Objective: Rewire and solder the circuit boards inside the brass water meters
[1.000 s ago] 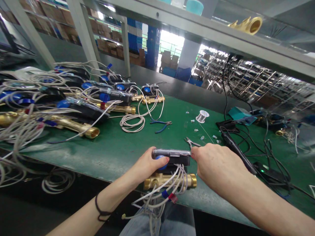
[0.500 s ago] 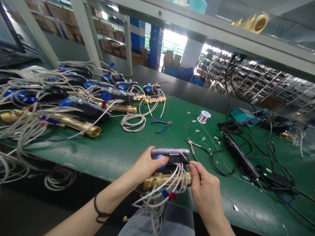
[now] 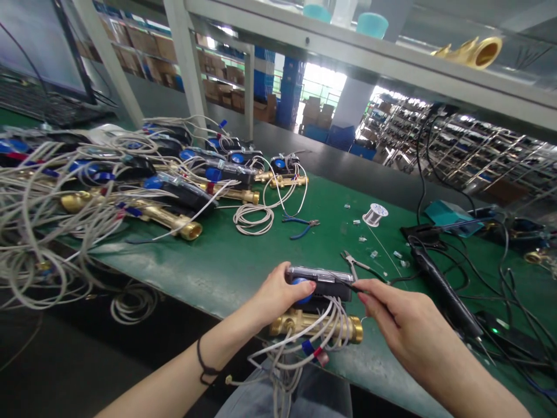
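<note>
A water meter with a black, clear-topped housing [image 3: 328, 288] and a brass pipe body [image 3: 315, 326] is at the bench's front edge. My left hand [image 3: 285, 293] grips the housing's left end, its thumb by the blue round part [image 3: 303, 289]. In my right hand [image 3: 394, 310], thumb and fingers pinch a thin dark pointed tool [image 3: 348, 283], whose exact kind I cannot make out. Its tip lies against the housing's front upper edge. White cables [image 3: 324, 322] with blue and red tags loop from the housing over the brass and hang down in front.
More meters [image 3: 174, 197] with tangled cables crowd the left. Blue-handled pliers [image 3: 301, 225], grey cutters [image 3: 354, 264], a solder spool [image 3: 375, 215] and small scraps lie behind my hands. A black soldering iron [image 3: 446, 290] with cords lies right. A shelf beam [image 3: 348, 55] crosses above.
The view has shifted, so the scene sits further right. My right hand has turned flatter and moved out to the right, with the tool now lying lower along the housing's edge.
</note>
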### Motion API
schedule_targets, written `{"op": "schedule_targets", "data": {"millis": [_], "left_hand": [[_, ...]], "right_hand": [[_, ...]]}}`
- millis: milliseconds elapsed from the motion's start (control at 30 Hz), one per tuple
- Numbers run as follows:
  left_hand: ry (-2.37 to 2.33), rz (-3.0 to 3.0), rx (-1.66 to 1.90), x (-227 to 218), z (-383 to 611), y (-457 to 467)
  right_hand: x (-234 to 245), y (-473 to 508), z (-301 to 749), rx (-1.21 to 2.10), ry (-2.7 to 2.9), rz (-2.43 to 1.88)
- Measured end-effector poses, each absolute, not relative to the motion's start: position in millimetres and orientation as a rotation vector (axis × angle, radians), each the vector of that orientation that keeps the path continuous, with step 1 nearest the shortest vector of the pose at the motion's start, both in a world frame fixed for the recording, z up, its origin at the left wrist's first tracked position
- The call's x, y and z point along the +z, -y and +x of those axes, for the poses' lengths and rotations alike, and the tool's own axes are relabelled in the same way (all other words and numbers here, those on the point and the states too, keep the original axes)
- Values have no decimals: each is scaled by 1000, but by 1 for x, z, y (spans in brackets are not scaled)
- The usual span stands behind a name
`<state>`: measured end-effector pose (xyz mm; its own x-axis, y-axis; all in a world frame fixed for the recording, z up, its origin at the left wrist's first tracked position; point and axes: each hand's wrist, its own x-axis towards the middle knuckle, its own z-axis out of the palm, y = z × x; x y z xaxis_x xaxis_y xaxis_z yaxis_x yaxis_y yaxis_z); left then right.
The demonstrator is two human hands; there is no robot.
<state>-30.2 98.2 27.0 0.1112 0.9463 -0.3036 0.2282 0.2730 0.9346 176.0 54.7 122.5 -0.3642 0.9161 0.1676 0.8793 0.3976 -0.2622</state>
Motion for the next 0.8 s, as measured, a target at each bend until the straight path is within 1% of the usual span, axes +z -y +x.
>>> {"op": "schedule_targets", "data": {"millis": [167, 333, 600, 800], "left_hand": [[-1391, 1249, 769, 27, -30, -99], [-1421, 1267, 771, 27, -31, -99], [-1436, 1265, 729, 26, -30, -98], [-1431, 1231, 727, 26, -30, -99]], "right_hand": [[122, -63, 167, 62, 2588, -1641], [128, -67, 163, 57, 2622, -1721], [152, -75, 145, 108, 2722, -1905], [153, -81, 140, 292, 2658, -1946]]}}
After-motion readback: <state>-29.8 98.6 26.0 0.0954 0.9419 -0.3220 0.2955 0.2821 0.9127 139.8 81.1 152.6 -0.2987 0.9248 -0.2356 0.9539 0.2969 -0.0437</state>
